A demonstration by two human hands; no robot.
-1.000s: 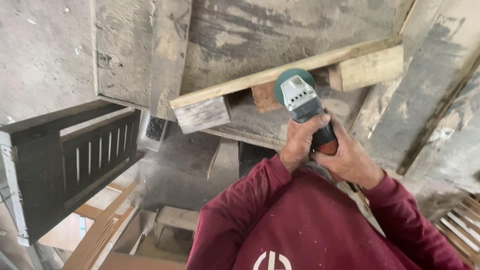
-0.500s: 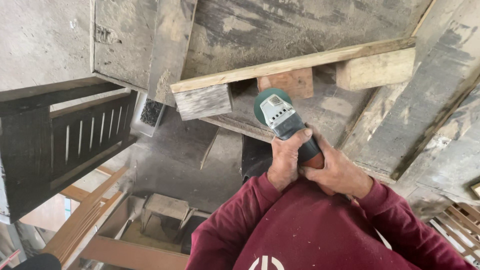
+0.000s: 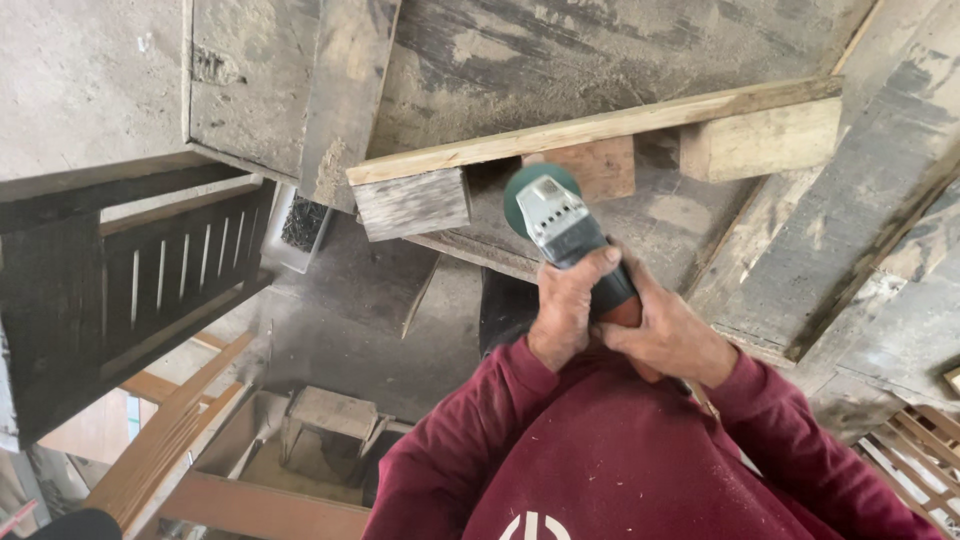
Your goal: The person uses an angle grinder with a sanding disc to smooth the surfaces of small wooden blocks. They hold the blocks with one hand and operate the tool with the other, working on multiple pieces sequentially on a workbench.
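Green-disc grinder (image 3: 560,222): both hands, left (image 3: 562,305) and right (image 3: 665,335), fingers wrapped tight on its body (likely heavy, rigid); disc just below pallet (image 3: 600,125).

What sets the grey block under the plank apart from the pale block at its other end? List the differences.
The grey block is weathered and dull; the pale block looks like fresh, light wood. The grey block sits under the plank's left end, left of the angle grinder; the pale block sits under the right end, farther from both hands. Both are squared offcuts touching the plank's underside.
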